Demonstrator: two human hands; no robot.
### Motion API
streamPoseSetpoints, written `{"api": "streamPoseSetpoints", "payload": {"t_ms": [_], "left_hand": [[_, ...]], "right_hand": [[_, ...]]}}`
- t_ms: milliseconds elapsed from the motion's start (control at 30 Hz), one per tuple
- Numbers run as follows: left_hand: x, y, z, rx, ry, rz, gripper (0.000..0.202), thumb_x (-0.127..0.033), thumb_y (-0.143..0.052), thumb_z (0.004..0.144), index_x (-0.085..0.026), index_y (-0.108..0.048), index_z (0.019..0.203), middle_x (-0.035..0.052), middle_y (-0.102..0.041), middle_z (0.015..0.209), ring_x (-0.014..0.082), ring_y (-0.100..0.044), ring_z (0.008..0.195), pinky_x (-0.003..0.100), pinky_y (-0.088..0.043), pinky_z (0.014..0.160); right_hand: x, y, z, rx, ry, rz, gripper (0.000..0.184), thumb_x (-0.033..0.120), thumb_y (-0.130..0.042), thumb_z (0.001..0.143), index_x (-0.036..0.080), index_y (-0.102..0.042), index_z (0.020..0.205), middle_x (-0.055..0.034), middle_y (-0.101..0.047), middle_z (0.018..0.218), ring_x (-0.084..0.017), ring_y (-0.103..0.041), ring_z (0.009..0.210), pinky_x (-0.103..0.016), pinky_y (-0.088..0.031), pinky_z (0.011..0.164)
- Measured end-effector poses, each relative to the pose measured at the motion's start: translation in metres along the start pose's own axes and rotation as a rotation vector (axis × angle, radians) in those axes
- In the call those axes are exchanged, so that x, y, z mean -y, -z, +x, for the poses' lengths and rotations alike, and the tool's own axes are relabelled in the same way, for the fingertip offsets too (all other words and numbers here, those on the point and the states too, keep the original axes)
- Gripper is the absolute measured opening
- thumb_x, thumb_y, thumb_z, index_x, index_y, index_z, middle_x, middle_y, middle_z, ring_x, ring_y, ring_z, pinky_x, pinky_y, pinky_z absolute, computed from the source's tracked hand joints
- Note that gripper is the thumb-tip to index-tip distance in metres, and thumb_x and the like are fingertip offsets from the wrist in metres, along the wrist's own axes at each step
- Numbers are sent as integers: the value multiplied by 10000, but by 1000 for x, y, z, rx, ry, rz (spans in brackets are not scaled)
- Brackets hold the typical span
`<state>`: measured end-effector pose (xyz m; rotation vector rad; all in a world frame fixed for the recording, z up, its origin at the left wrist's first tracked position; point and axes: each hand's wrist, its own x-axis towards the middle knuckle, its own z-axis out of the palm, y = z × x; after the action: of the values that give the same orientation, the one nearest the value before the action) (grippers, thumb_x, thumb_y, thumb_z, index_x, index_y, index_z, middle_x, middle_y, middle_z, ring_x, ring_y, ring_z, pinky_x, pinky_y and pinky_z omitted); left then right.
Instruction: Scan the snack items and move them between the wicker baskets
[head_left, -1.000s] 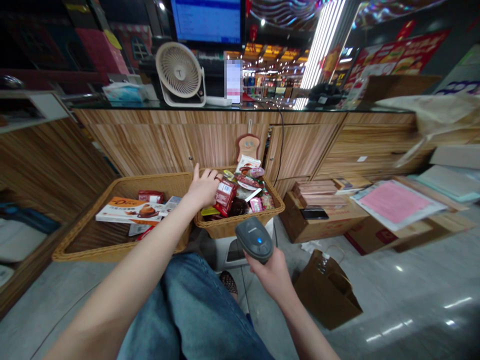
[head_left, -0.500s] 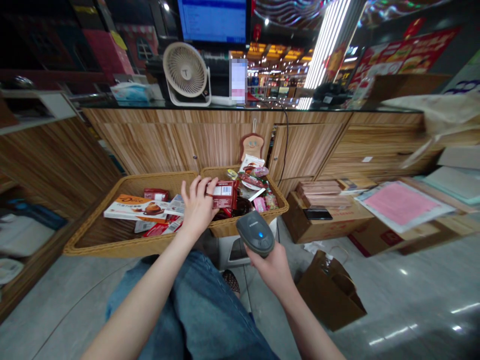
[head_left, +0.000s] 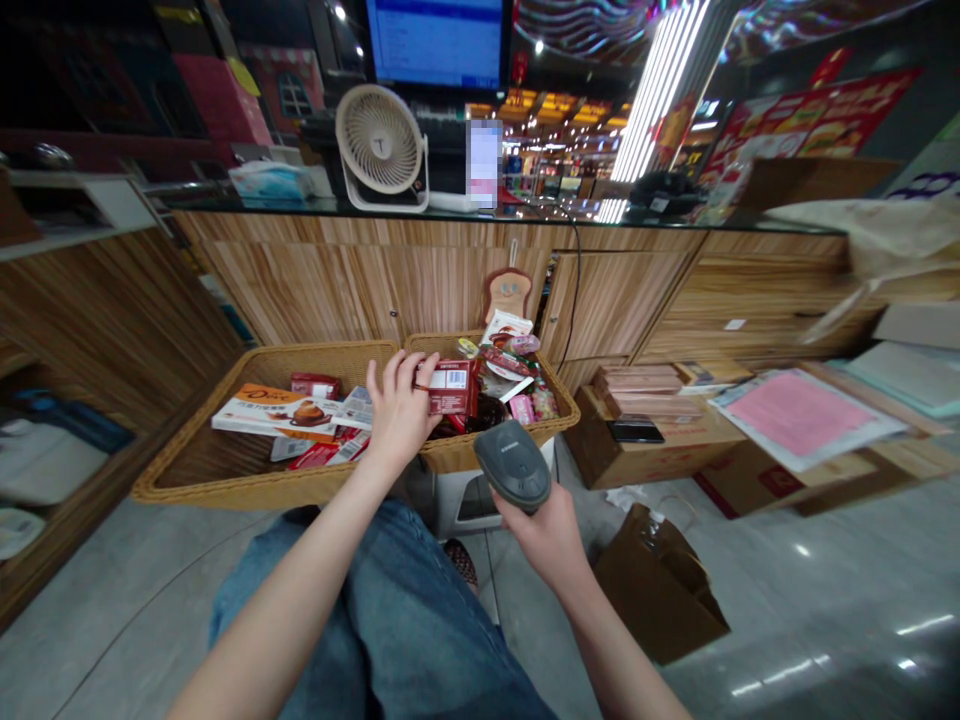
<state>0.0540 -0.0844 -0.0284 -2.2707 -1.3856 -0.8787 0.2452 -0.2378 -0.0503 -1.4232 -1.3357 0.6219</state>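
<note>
My left hand [head_left: 400,415] grips a red carton [head_left: 453,388] by its edge, with a white barcode label on top, just above the right wicker basket [head_left: 480,455]. That basket is heaped with small snack packets [head_left: 514,375]. Beside it stands a left wicker basket [head_left: 247,487] holding a flat orange-and-white cake box [head_left: 274,415]. My right hand [head_left: 536,530] is closed around the handle of a grey handheld barcode scanner [head_left: 511,465], whose head faces up and away from me, below the red carton.
A wood-panelled counter [head_left: 450,280] stands ahead, with a fan [head_left: 380,145] and a monitor on top. To the right are a brown paper bag [head_left: 660,590] on the floor and cardboard boxes [head_left: 637,465] with papers. My knees lie below the baskets.
The red carton has risen from the pile in the right basket into my left hand, its barcode now turned up. The scanner has stayed in my right hand, and the view has shifted slightly.
</note>
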Motion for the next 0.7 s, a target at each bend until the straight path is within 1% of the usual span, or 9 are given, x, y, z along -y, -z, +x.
{"api": "streamPoseSetpoints", "payload": {"t_ms": [67, 100, 200, 267, 333, 400, 500, 633, 700], "left_hand": [[3, -1, 1, -71, 82, -21, 943, -272, -833, 750, -235, -377, 1574, 192, -509, 1505, 427, -390, 1468, 678, -136, 1257], [5, -2, 1, -116, 156, -38, 925, -312, -831, 758, -226, -386, 1565, 202, -507, 1488, 433, -404, 1447, 685, -155, 1245], [18, -3, 1, -230, 458, -84, 939, -427, -814, 769, -186, -370, 1561, 232, -464, 1481, 448, -408, 1417, 699, -208, 1206], [27, -2, -1, -251, 609, -79, 1005, -438, -803, 773, -167, -294, 1596, 250, -376, 1554, 452, -325, 1477, 690, -187, 1216], [33, 1, -2, -229, 638, -59, 1058, -404, -792, 780, -170, -211, 1632, 248, -265, 1639, 443, -210, 1546, 673, -122, 1245], [35, 4, -1, -173, 559, -56, 1041, -361, -766, 795, -195, -191, 1646, 219, -223, 1683, 423, -159, 1579, 657, -73, 1266], [31, 6, 7, 3, 342, -73, 926, -301, -691, 834, -234, -248, 1645, 157, -287, 1699, 383, -183, 1594, 641, -59, 1283], [23, 1, 32, 356, 8, -35, 867, -269, -644, 847, -241, -307, 1645, 125, -323, 1712, 350, -176, 1613, 660, 15, 1278], [20, -7, 46, 565, -94, 27, 888, -253, -670, 813, -236, -341, 1637, 138, -335, 1708, 357, -186, 1614, 680, 37, 1265]], "right_hand": [[0, 1, -1, 2, -5, 3, 225, 414, -678, 794, 212, -636, 706, -71, -695, 578, -297, -737, 702, -305, -521, 544], [0, 1, -1, 1, -7, 3, 225, 414, -675, 797, 209, -638, 711, -70, -691, 573, -297, -735, 698, -304, -519, 542], [0, 3, -1, -4, 4, -9, 239, 417, -666, 806, 209, -630, 695, -68, -684, 565, -287, -726, 678, -302, -516, 543], [-2, 4, -1, -2, 16, -16, 254, 425, -665, 809, 209, -628, 680, -70, -685, 569, -279, -718, 658, -299, -511, 536], [-4, 4, -1, 6, 15, -12, 259, 429, -668, 812, 205, -637, 685, -69, -685, 573, -269, -708, 629, -294, -504, 518], [-6, 3, -2, 21, 3, -3, 252, 424, -673, 814, 202, -645, 697, -65, -683, 574, -259, -697, 601, -290, -500, 504], [-8, 1, -3, 28, -3, 12, 241, 415, -682, 814, 204, -646, 703, -59, -680, 580, -248, -688, 579, -289, -506, 504], [-10, 1, -4, 3, 3, 21, 243, 413, -688, 813, 211, -627, 693, -64, -692, 610, -249, -698, 601, -289, -511, 517], [-11, 3, -5, -7, 0, 17, 250, 414, -689, 812, 212, -615, 684, -69, -694, 616, -255, -702, 618, -289, -507, 520]]}}
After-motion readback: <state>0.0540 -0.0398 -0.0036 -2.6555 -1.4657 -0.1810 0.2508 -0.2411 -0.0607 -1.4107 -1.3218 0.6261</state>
